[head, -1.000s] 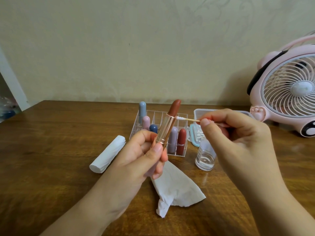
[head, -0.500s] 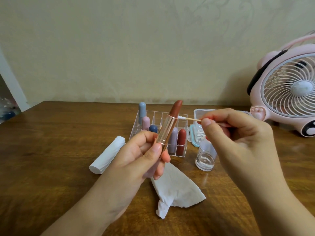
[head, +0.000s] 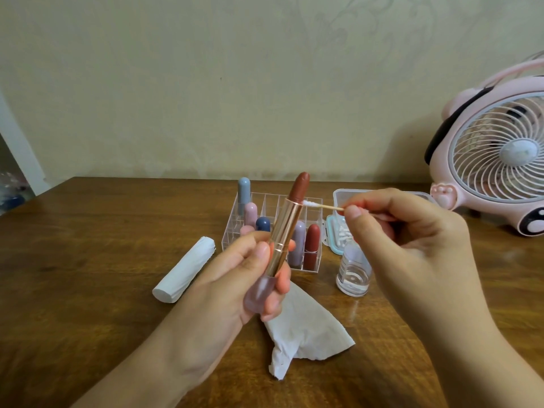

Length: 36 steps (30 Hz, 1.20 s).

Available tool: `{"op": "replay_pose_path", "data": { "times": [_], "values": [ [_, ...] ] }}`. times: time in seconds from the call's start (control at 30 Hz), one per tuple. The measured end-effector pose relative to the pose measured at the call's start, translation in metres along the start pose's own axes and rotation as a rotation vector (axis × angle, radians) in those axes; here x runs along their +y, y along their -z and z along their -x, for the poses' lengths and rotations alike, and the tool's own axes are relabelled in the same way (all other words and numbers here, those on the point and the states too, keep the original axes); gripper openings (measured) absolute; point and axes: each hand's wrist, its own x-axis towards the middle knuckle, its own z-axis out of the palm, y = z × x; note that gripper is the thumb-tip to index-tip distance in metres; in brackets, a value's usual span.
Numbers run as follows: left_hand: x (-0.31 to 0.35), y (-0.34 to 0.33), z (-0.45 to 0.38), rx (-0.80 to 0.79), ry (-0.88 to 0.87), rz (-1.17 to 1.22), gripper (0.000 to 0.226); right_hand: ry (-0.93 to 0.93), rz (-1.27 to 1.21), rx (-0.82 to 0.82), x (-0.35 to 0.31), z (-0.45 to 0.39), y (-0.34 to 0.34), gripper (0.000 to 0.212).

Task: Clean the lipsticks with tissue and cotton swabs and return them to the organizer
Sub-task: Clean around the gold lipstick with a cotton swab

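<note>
Head view. Left hand (head: 235,278) holds an uncapped lipstick (head: 287,228) above the worktop (head: 88,260), fingers and thumb curled round its translucent lilac base and the lower part of the rose-gold barrel: grip closed on the lipstick. Barrel tilts toward 1 o'clock; the brown-red bullet is extended at the top.

Right hand (head: 412,240) pinches a cotton swab (head: 322,205) by its wooden stick between thumb and forefinger: grip closed on the swab. Stick runs roughly level toward 9 o'clock; the white cotton tip touches the lipstick at the rim of the gold barrel, just under the bullet.

Clear organizer (head: 235,228) stands on the worktop behind the left hand, at 12 o'clock from it. Capped lipsticks upright in its compartments: grey-blue, pink, navy, lilac, dark red. Exact compartments hard to tell behind the hand.

Crumpled tissue (head: 306,334) lies flat on the worktop at 6 o'clock from the held lipstick, partly under the left fingers in frame. White roll (head: 184,270) lies on its side at 9 o'clock from the left hand.

Small clear bottle (head: 353,272) with liquid stands at 3 o'clock from the organizer, partly hidden by the right hand. Swab box (head: 335,231) with teal-edged lid sits just behind it. Pink fan (head: 494,160) at the worktop's right edge, 2 o'clock.
</note>
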Motion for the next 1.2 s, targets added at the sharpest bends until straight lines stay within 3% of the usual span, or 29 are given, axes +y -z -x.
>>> {"op": "replay_pose_path", "data": {
  "times": [0.17, 0.47, 0.7, 1.2],
  "values": [
    [-0.0027, 0.0023, -0.0001, -0.021, -0.008, -0.051, 0.031, 0.01, -0.01, -0.006, 0.0001, 0.0007, -0.001, 0.009],
    [0.0007, 0.0013, 0.0021, -0.055, 0.003, 0.021, 0.035, -0.004, -0.018, -0.003, 0.0005, 0.0001, 0.0002, 0.016],
    [0.0015, 0.0015, 0.0026, -0.088, 0.042, 0.091, 0.023, 0.019, -0.024, 0.005, 0.0012, 0.0004, -0.0012, 0.013],
    [0.001, 0.0005, 0.0019, -0.085, 0.029, 0.097, 0.025, 0.066, -0.028, -0.123, 0.0031, 0.0038, -0.0061, 0.01]
  ]
}}
